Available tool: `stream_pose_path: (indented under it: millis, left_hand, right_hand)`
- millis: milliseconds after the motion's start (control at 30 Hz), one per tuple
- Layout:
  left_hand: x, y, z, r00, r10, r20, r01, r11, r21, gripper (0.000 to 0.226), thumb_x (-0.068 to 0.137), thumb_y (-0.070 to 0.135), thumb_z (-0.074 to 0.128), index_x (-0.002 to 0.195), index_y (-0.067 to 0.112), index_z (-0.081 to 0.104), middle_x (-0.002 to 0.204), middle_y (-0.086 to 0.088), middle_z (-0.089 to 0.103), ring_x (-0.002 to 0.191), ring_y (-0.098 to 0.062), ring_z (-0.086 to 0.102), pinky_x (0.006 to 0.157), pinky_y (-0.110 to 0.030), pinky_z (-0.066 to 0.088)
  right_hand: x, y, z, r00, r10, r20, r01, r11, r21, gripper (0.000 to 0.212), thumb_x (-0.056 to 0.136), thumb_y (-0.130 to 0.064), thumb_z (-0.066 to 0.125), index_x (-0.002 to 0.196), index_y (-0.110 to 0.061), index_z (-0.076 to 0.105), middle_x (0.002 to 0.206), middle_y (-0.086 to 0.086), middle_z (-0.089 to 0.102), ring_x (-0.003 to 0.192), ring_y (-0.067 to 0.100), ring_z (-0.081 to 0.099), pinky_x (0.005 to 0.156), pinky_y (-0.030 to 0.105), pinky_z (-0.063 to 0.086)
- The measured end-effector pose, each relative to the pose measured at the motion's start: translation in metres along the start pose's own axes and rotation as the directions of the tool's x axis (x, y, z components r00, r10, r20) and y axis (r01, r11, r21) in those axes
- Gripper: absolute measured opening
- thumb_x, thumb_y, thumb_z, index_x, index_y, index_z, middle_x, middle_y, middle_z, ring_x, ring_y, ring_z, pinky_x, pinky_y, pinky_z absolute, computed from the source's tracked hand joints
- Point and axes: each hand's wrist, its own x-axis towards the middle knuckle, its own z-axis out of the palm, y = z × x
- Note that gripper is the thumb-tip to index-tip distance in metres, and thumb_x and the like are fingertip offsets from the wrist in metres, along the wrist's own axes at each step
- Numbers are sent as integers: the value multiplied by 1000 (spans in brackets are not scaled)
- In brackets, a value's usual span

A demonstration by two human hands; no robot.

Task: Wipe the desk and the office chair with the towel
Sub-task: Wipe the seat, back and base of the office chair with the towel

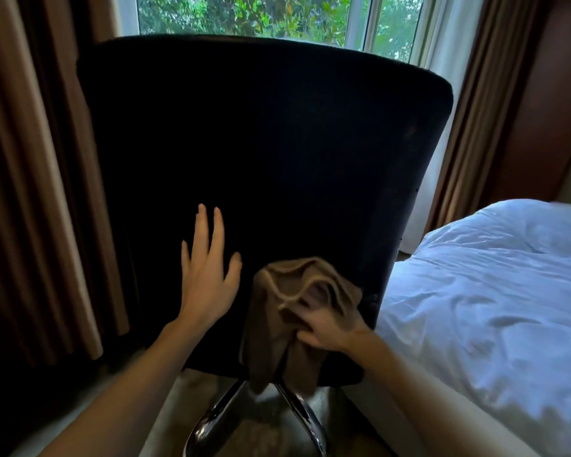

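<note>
Nearest the lens, two bare forearms reach forward to the rear face of the black upholstered office chair point(261, 143).

Left hand point(208, 275): the fingers are straight and spread, and the palm lies flat against the lower backrest. Its grip is apart and holds nothing.

Right hand point(327, 328): the grip is clamped on the bunched brown cloth towel point(271, 324). The towel is pressed to the lower backrest just beside the left hand. Its loose end hangs past the bottom edge, above the chrome swivel base point(218, 420).

Handling, as a judgement: the towel looks light, soft and limp, so it will fold and trail. Hold it wadded in the palm with the loose end gathered in. The chair will probably turn or roll under pressure, so brace the backrest with the free hand.

Containers: none visible. The tabletop to be wiped is out of view. A bed with white bedding point(491, 291) stands just right of the chair.
</note>
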Motion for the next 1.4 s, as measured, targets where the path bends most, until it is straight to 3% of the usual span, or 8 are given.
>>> stream_pose_path:
  millis: [133,333,533,700,867,1167,1333,1400]
  left_hand:
    - [0,6,4,999,-31,9,31,999,-12,80,107,27,50,164,23,-7,170,4,-21,158,-17,-14,128,-53,5]
    - [2,7,10,998,-62,-2,62,998,-16,77,109,32,46,164,21,-6,170,3,-21,158,-18,-15,128,-55,5]
    - [5,3,15,998,-65,-22,64,998,-28,74,110,30,43,164,23,-7,170,2,-22,158,-16,-18,127,-57,2]
    - [7,-9,10,999,-31,21,31,1000,4,73,110,29,41,164,26,-7,170,5,-22,157,-13,-19,127,-57,-1]
    - [8,-9,-2,998,-35,47,35,999,-8,70,111,28,40,165,25,-5,171,4,-20,158,-16,-17,126,-59,-2]
    - [13,-6,-15,992,-87,96,98,989,-110,76,110,28,45,164,21,-8,171,2,-20,159,-22,-10,126,-60,-2]
    - [4,-1,-7,985,-168,50,171,984,-57,78,109,32,46,165,20,-6,172,-2,-15,159,-22,-8,127,-55,-2]
    - [-2,10,3,979,-204,17,205,977,-56,76,109,33,45,165,19,-5,172,-3,-13,159,-24,-5,128,-53,-1]
  right_hand:
    - [20,50,-81,971,102,-217,-97,995,33,86,62,-32,96,137,-5,64,140,35,55,129,60,50,91,77,47]
    - [48,125,-206,819,-3,-574,-153,962,-224,81,82,-53,54,154,-18,45,151,22,49,140,40,35,98,59,49]
    - [35,90,-119,864,182,-469,-209,978,-6,84,80,-54,54,155,-18,45,149,20,51,135,35,32,95,53,51]
    - [6,7,25,928,295,-229,-181,891,416,78,78,-30,80,146,-14,44,139,38,53,125,62,51,102,75,41]
    - [-29,-40,113,948,244,204,-312,834,454,68,102,-48,50,162,-28,25,164,18,30,150,41,30,125,49,23]
    - [-73,-55,127,986,156,65,-161,982,94,66,83,-55,72,135,-16,61,129,7,69,94,-6,61,95,12,46]
    - [-28,-26,47,999,-36,23,37,999,-15,68,98,-40,37,164,-30,21,170,15,18,157,40,13,128,53,6]
    - [-3,4,-3,989,80,-127,-73,995,62,73,94,-38,53,162,-24,30,167,23,23,154,48,19,123,61,18]
